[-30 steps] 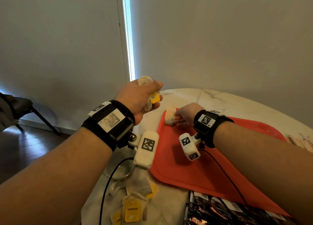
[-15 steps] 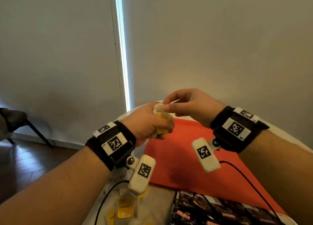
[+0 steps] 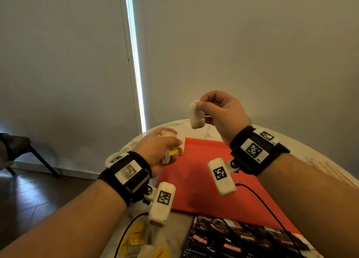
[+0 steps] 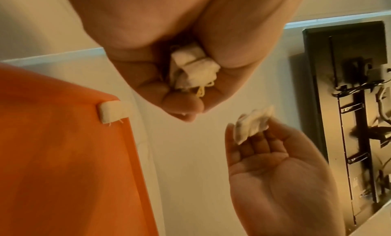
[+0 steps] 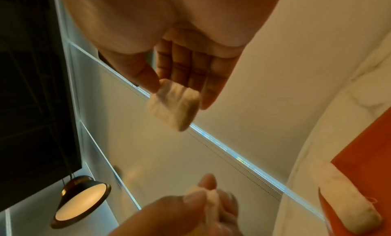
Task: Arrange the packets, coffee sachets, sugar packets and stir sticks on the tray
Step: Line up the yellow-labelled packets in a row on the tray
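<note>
Head view shows the right hand pinching one white packet by its top edge, raised above the red tray, likely so it hangs free for placing. The left hand clenches a bunch of packets as a supply; one packet already sits at the tray's corner.

The tea bag looks like soft, fuzzy paper. The red tray is smooth matt plastic. The table looks like shiny marble.
</note>
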Motion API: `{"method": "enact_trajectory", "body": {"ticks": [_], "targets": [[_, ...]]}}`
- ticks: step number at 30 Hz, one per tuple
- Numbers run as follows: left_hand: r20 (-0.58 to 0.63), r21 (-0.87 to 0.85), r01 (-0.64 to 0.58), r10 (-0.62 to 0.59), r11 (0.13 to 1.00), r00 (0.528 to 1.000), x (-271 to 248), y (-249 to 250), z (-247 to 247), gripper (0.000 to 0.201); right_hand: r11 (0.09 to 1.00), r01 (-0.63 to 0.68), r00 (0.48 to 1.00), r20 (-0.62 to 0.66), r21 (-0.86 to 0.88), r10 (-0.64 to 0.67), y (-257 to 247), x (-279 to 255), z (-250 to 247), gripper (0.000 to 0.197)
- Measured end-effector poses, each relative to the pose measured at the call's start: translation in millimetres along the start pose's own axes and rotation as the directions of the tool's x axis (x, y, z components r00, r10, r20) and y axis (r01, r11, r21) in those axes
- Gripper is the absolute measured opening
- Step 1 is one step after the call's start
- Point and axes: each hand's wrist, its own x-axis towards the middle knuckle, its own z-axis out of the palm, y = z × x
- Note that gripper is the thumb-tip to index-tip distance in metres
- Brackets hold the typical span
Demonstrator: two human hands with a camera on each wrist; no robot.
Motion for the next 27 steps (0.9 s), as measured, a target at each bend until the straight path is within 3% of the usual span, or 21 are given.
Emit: {"method": "enact_trajectory", "body": {"ticks": [4, 8, 10, 12, 15, 18, 22, 24, 27], "targets": [[-0.09, -0.006, -0.133, 0.132, 0.991, 0.987, 5.4, 17.3, -7.7, 0.024, 0.999, -0.017, 1.0, -0.02, -0.049, 0.016, 3.3, 0.6, -3.2, 0.008], [-0.019, 0.093, -0.225, 0.228, 0.97, 0.973, 2.2, 31.9, -0.4, 0.023, 0.998, -0.039, 0.998, 0.051, -0.047, 0.041, 1.4, -5.8, 5.2, 0.001], [0.026, 0.184, -0.259, 0.259, 0.948, 0.966, 2.3, 34.5, 5.6, 0.032, 0.997, -0.033, 0.996, 0.08, -0.071, 0.039, -1.8, -9.1, 9.3, 0.005], [0.036, 0.216, -0.279, 0.278, 0.936, 0.96, 4.5, 34.9, 9.2, 0.026, 0.996, -0.028, 0.994, 0.102, -0.09, 0.038, -3.8, -11.8, 12.6, 0.012], [-0.018, 0.206, -0.26, 0.27, 0.943, 0.963, 12.3, 35.7, 7.0, 0.011, 0.991, -0.087, 0.983, 0.151, -0.1, 0.102, 0.3, -13.1, 12.5, 0.022], [-0.048, 0.193, -0.233, 0.247, 0.953, 0.968, 19.6, 35.1, 2.3, 0.01, 0.984, -0.138, 0.969, 0.191, -0.116, 0.158, 10.1, -10.9, 9.5, 0.031], [-0.066, 0.191, -0.216, 0.232, 0.958, 0.971, 27.5, 32.2, -0.9, 0.011, 0.964, -0.218, 0.959, 0.15, -0.151, 0.24, 25.2, -2.0, 11.1, 0.032], [-0.092, 0.157, -0.205, 0.22, 0.966, 0.971, 32.4, 32.9, -3.9, 0.009, 0.931, -0.32, 0.935, 0.096, -0.177, 0.34, 41.6, 5.3, 13.0, 0.029], [-0.121, 0.116, -0.177, 0.191, 0.977, 0.974, 39.6, 36.3, -9.9, 0.01, 0.845, -0.493, 0.86, 0.034, -0.207, 0.51, 71.0, 10.9, 16.1, 0.024]]}}
